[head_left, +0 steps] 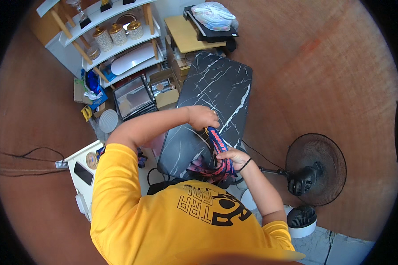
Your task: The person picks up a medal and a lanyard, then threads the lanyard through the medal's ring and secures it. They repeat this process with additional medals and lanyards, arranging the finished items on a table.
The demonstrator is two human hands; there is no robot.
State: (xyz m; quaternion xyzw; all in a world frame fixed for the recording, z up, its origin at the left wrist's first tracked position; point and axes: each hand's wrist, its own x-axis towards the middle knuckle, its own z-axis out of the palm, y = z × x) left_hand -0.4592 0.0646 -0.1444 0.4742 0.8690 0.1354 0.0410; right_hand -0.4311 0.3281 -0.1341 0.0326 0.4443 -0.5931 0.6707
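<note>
Over the near part of a black marble-patterned table [225, 84], I hold a bundle of dark blue lanyards [217, 140] with red-pink lettering. My left hand [203, 117] is closed at the upper end of the bundle, where a bit of yellow shows below the fingers. Lower down and to the right, my right hand [234, 158] grips the straps, its thumb across them. From there the straps loop down and spread left along the table's near edge, close to my yellow shirt [185, 225].
To my left, a white side table [86, 187] carries a dark phone [83, 173]. A shelf [115, 51] with jars stands at the far left, boxes [166, 95] beneath. A black fan [316, 170] is at right. A plastic bag [213, 16] lies on a far stand.
</note>
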